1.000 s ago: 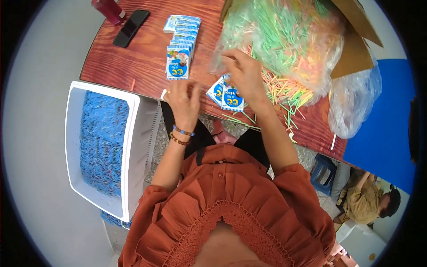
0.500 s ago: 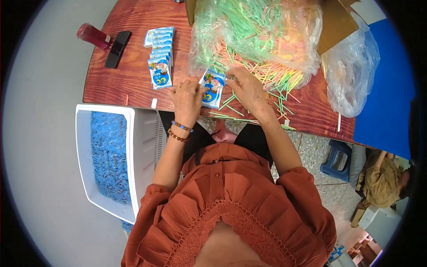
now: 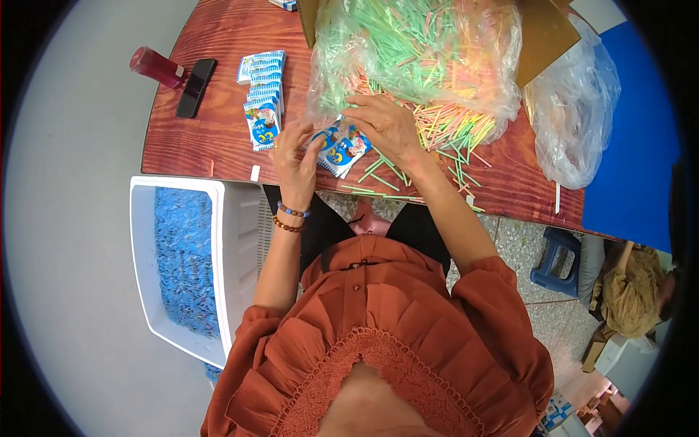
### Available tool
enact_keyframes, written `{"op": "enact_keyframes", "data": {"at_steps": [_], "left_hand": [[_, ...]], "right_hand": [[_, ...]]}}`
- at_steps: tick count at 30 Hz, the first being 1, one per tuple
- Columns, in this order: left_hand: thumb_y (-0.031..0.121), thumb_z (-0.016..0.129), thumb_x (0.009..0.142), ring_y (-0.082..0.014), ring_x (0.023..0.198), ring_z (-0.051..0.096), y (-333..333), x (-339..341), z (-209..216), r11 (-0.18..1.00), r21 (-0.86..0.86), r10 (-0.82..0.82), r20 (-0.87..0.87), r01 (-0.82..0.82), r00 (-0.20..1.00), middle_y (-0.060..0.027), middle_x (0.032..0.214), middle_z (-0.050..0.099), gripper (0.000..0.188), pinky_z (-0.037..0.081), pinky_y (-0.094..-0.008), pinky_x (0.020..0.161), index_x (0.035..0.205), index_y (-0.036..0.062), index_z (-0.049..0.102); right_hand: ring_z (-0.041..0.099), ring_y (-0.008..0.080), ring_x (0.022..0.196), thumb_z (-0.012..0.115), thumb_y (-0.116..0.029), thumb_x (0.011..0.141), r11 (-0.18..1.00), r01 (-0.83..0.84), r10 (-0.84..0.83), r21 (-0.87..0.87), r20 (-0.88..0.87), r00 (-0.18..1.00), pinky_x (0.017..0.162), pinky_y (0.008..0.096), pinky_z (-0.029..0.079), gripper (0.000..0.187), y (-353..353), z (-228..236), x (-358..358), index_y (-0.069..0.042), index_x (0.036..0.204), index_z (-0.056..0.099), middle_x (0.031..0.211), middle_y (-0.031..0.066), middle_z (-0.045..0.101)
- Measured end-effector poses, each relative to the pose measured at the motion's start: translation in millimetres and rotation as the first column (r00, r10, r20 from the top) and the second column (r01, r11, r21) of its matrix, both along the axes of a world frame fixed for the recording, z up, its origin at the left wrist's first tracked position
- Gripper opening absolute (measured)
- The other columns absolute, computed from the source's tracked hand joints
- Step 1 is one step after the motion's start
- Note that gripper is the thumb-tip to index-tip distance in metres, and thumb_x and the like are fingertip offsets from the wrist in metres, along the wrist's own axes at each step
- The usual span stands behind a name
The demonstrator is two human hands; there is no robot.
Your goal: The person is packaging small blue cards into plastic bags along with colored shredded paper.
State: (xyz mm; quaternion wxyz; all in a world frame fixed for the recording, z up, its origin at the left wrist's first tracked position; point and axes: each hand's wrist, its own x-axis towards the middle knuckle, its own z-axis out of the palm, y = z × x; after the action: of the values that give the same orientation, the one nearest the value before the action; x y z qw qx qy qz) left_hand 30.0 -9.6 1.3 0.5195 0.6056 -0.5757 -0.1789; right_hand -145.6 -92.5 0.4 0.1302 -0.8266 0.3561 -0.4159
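Note:
Small blue-and-white packets (image 3: 341,151), at least two overlapping and fanned askew, are between my hands near the table's front edge. My left hand (image 3: 295,164), wearing beaded bracelets, has its thumb and fingers curved around their left side. From the right, my right hand (image 3: 387,130) reaches over their upper edge, the fingertips pinched there; the exact contact is partly hidden. Left of my hands, a row of overlapping matching packets (image 3: 263,120) runs away from me. Just beyond and right of my hands lies a heap of thin pink, green and yellow straw-like sticks (image 3: 455,125).
A clear plastic bag (image 3: 408,44) of sticks fills the far middle beside cardboard flaps (image 3: 550,44). A crumpled bag (image 3: 575,109) lies right. A phone (image 3: 196,89) and red bottle (image 3: 156,67) sit far left. Below stand a white bin (image 3: 222,255) and blue stool (image 3: 557,262). Another person (image 3: 632,295) is lower right.
The single packet seen between my hands now shows as overlapping, tilted packets. My right hand has moved left and farther away over their top; my left hand has turned more upright.

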Motion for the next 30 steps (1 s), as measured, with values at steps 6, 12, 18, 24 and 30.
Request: {"op": "enact_keyframes", "data": {"at_steps": [6, 12, 18, 24, 30], "left_hand": [[0.002, 0.065, 0.089, -0.0073, 0.085, 0.06, 3.8, 2.2, 0.9, 0.988, 0.003, -0.134, -0.505, 0.156, 0.853, -0.001, 0.094, 0.067, 0.015, 0.049, -0.0206, 0.069, 0.103, 0.001, 0.067], [0.006, 0.065, 0.091, -0.0048, 0.079, 0.06, 14.7, -10.8, -5.8, 0.983, 0.031, -0.096, -0.755, 0.181, 0.649, -0.0006, 0.088, 0.068, 0.013, 0.048, -0.0203, 0.069, 0.102, -0.0003, 0.067], [0.007, 0.065, 0.091, -0.0041, 0.077, 0.059, 21.8, -28.0, -7.6, 0.993, 0.037, -0.032, -0.821, 0.108, 0.57, -0.0014, 0.09, 0.068, 0.011, 0.048, -0.0205, 0.067, 0.1, 0.0007, 0.068], [0.012, 0.063, 0.094, -0.0058, 0.076, 0.061, 25.1, -31.3, -15.3, 0.993, 0.083, 0.029, -0.865, 0.086, 0.501, -0.0014, 0.089, 0.069, 0.012, 0.049, -0.0217, 0.068, 0.096, 0.0014, 0.068], [0.023, 0.058, 0.097, -0.0107, 0.074, 0.063, 28.9, -29.4, -5.9, 0.972, 0.125, 0.052, -0.94, 0.197, 0.337, -0.0046, 0.088, 0.069, 0.023, 0.05, -0.0249, 0.063, 0.091, 0.0029, 0.067]], "right_hand": [[0.063, 0.0092, 0.083, 0.065, -0.009, 0.089, 0.769, -0.28, 0.07, 0.575, 0.36, 0.93, 0.073, 0.0237, 0.049, 0.011, 13.2, 16.4, -5.3, -0.001, 0.095, 0.07, 0.093, 0.0036, 0.07], [0.056, 0.0033, 0.076, 0.066, -0.004, 0.089, 0.569, -0.48, -0.015, 0.667, 0.593, 0.805, 0.065, 0.0193, 0.044, 0.01, 34.5, 5.1, -17.8, 0.001, 0.098, 0.066, 0.084, 0.0004, 0.065], [0.052, 0.0014, 0.07, 0.067, -0.008, 0.09, 0.532, -0.488, -0.047, 0.693, 0.599, 0.799, 0.061, 0.0189, 0.041, 0.01, 45.1, -15.8, -19.7, 0.0, 0.096, 0.067, 0.079, -0.0023, 0.063], [0.041, -0.0001, 0.065, 0.067, -0.013, 0.091, 0.591, -0.381, -0.042, 0.711, 0.499, 0.866, 0.054, 0.0198, 0.031, 0.013, 49.1, -23.5, -22.0, 0.0, 0.09, 0.068, 0.074, -0.0065, 0.056], [0.049, 0.0039, 0.071, 0.063, -0.013, 0.092, 0.606, -0.409, -0.095, 0.682, 0.573, 0.814, 0.061, 0.0215, 0.037, 0.012, 57.9, 6.0, -31.1, -0.001, 0.089, 0.066, 0.077, -0.0034, 0.058]]}}
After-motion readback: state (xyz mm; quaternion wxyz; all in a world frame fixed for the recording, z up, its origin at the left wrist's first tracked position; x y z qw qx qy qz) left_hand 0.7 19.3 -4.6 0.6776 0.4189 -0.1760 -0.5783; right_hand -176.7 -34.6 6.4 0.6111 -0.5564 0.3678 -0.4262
